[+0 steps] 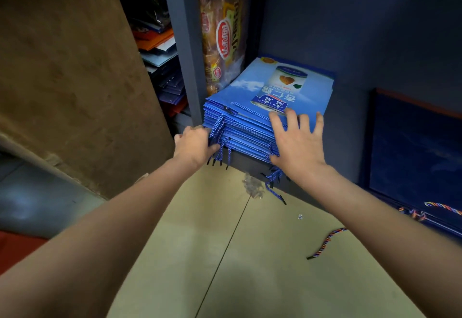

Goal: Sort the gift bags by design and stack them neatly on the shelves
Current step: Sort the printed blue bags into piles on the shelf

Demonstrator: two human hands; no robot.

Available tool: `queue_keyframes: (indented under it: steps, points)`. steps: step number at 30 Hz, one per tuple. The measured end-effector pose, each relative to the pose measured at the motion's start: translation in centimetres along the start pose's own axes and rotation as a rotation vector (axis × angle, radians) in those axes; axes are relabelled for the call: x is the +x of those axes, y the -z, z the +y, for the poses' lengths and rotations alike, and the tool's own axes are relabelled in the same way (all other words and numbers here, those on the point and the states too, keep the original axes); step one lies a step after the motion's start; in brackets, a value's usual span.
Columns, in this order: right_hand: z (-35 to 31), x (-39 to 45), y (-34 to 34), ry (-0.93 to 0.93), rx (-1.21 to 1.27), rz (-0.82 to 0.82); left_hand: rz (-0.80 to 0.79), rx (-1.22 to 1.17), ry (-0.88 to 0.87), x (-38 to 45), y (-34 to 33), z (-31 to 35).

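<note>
Blue paper gift bags (280, 87), printed with a can, stacked flat on a dark shelf (250, 161) right of a bread packet (222, 32); right hand (297, 142), grip released, fingers spread on the stack's near edge; left hand (195, 144), grip clenched around blue cord handles (217, 127) at the near-left corner.

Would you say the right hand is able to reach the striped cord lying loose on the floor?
Probably yes: the right hand rests open on the blue bags, holding nothing, and bare floor lies between it and the striped cord.
</note>
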State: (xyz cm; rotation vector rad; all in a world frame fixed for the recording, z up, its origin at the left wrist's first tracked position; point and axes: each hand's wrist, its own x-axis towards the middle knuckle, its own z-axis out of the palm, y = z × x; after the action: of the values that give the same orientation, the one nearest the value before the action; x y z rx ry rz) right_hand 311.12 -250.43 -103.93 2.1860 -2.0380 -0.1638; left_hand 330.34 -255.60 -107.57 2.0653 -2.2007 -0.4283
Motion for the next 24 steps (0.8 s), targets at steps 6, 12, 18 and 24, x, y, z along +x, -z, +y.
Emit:
queue_keyframes:
  steps: [6, 12, 18, 24]
  points:
    - [1.9, -1.4, 0.6, 0.088, 0.048, 0.063, 0.398, -0.241, -0.198, -2.6, 1.4, -2.0]
    - [-0.3, 1.9, 1.8, 0.106, 0.178, 0.044, 0.237, -0.678, 0.150, -0.2, 0.7, 0.3]
    - [-4.1, 3.9, 0.4, 0.160, 0.091, 0.044, 0.248, -0.827, 0.182, -1.1, -1.7, 1.8]
    - [-3.4, 3.4, -1.1, 0.154, -0.171, 0.134, 0.120, -1.151, 0.211, -1.6, -1.8, 1.4]
